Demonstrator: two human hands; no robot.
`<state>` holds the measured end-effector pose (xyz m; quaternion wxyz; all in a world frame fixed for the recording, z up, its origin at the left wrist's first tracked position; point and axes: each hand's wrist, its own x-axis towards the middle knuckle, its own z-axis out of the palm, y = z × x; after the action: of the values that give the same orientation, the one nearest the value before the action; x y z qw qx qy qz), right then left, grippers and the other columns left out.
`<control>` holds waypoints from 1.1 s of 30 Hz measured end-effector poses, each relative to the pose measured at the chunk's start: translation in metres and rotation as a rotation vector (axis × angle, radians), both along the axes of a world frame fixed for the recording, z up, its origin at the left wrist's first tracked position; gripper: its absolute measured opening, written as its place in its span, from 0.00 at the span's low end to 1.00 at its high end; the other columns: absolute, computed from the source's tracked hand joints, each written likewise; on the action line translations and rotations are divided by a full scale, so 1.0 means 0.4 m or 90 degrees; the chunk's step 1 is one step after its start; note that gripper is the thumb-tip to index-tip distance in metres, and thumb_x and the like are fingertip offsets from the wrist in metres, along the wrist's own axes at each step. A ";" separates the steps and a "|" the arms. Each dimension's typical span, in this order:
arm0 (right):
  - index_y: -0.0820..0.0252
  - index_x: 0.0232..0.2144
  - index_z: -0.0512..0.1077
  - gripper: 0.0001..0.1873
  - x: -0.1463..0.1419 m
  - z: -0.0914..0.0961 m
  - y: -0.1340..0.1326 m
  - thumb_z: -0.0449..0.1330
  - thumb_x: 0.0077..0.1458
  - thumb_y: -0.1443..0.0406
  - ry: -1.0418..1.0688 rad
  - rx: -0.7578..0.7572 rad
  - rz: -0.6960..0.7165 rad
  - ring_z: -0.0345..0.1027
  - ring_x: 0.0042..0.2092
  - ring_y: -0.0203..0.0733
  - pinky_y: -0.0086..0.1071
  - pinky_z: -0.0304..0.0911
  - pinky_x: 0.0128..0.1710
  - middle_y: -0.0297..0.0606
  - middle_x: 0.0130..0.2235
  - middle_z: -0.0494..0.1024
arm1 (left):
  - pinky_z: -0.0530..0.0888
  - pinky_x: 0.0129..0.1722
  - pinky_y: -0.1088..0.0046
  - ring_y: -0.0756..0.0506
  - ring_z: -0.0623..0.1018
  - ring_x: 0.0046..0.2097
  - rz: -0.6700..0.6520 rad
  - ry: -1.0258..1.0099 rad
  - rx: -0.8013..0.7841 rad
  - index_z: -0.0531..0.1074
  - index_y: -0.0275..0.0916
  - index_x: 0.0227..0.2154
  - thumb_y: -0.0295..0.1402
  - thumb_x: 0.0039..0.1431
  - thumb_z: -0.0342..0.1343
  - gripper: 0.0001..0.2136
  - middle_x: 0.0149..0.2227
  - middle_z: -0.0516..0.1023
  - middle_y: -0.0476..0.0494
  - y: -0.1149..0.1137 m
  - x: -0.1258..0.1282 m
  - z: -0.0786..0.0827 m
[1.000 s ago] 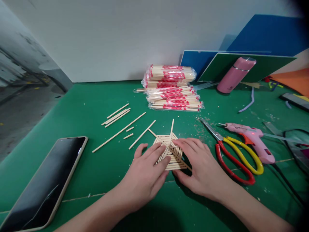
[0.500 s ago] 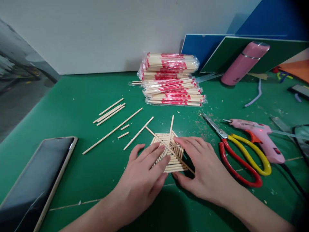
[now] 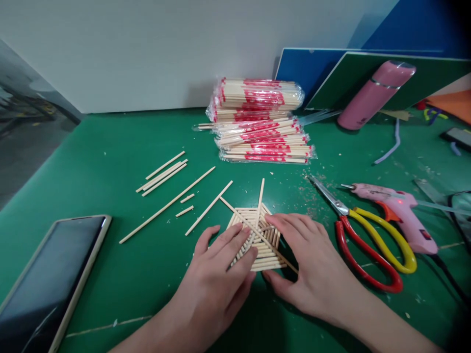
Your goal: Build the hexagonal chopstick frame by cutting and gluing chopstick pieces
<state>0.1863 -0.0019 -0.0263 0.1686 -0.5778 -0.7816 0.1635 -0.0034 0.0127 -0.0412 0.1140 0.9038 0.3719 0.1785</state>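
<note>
A flat hexagonal piece made of glued wooden sticks (image 3: 263,242) lies on the green table (image 3: 110,162), with two longer sticks crossing over it. My left hand (image 3: 217,274) lies on its left side, fingers stretched flat and pressing on the sticks. My right hand (image 3: 312,267) rests on its right side, fingers spread over the top and the thumb against the near edge. Both hands touch the piece and hold it down against the table.
Loose sticks (image 3: 165,176) lie to the left. Wrapped chopstick packs (image 3: 257,120) are stacked at the back. Red and yellow scissors (image 3: 368,245) and a pink glue gun (image 3: 397,211) lie right. A phone (image 3: 44,289) sits near left, a pink bottle (image 3: 375,95) far right.
The view has shifted slightly, so everything sits a little lower and to the left. Both hands stay pressed on the stick piece in the same pose.
</note>
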 end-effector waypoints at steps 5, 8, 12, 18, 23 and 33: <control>0.57 0.51 0.56 0.31 -0.004 0.001 0.005 0.56 0.43 0.60 -0.003 -0.001 -0.002 0.54 0.50 0.46 0.43 0.50 0.48 0.38 0.50 0.65 | 0.56 0.51 0.56 0.43 0.65 0.53 -0.005 -0.025 0.004 0.70 0.42 0.38 0.29 0.54 0.48 0.10 0.50 0.69 0.44 0.001 0.000 -0.001; 0.56 0.51 0.57 0.31 -0.009 0.004 0.006 0.56 0.43 0.61 0.002 -0.005 -0.008 0.53 0.50 0.46 0.44 0.50 0.48 0.38 0.50 0.65 | 0.56 0.51 0.56 0.43 0.65 0.53 -0.007 -0.037 0.007 0.70 0.42 0.38 0.29 0.54 0.47 0.10 0.49 0.69 0.44 0.002 0.000 -0.004; 0.57 0.50 0.57 0.30 -0.011 0.005 0.002 0.56 0.43 0.62 0.018 -0.009 -0.013 0.53 0.51 0.47 0.44 0.49 0.49 0.39 0.50 0.65 | 0.56 0.51 0.55 0.42 0.65 0.53 -0.004 -0.049 0.026 0.69 0.41 0.38 0.29 0.54 0.48 0.10 0.49 0.70 0.43 0.002 0.001 -0.009; 0.57 0.50 0.58 0.29 -0.011 0.000 0.002 0.56 0.42 0.63 0.024 0.010 -0.011 0.55 0.49 0.49 0.45 0.50 0.47 0.40 0.49 0.66 | 0.61 0.46 0.55 0.41 0.69 0.49 -0.020 -0.020 0.082 0.70 0.40 0.36 0.29 0.54 0.47 0.09 0.46 0.72 0.40 0.009 0.002 0.006; 0.57 0.50 0.58 0.29 -0.013 -0.002 0.002 0.56 0.42 0.62 0.016 0.013 -0.009 0.56 0.49 0.48 0.44 0.50 0.46 0.40 0.49 0.66 | 0.63 0.45 0.55 0.40 0.70 0.48 -0.019 -0.006 0.093 0.71 0.40 0.35 0.29 0.54 0.47 0.09 0.45 0.73 0.41 0.011 0.003 0.014; 0.58 0.50 0.59 0.31 -0.011 0.001 0.003 0.55 0.41 0.60 0.016 0.030 -0.011 0.56 0.49 0.50 0.44 0.48 0.47 0.42 0.49 0.67 | 0.60 0.50 0.56 0.42 0.67 0.51 0.025 -0.052 -0.029 0.56 0.37 0.51 0.33 0.50 0.51 0.23 0.49 0.69 0.38 0.007 -0.012 0.024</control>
<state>0.1818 -0.0008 -0.0258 0.1935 -0.5785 -0.7779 0.1507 -0.0083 0.0157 -0.0316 0.1464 0.8853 0.3887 0.2091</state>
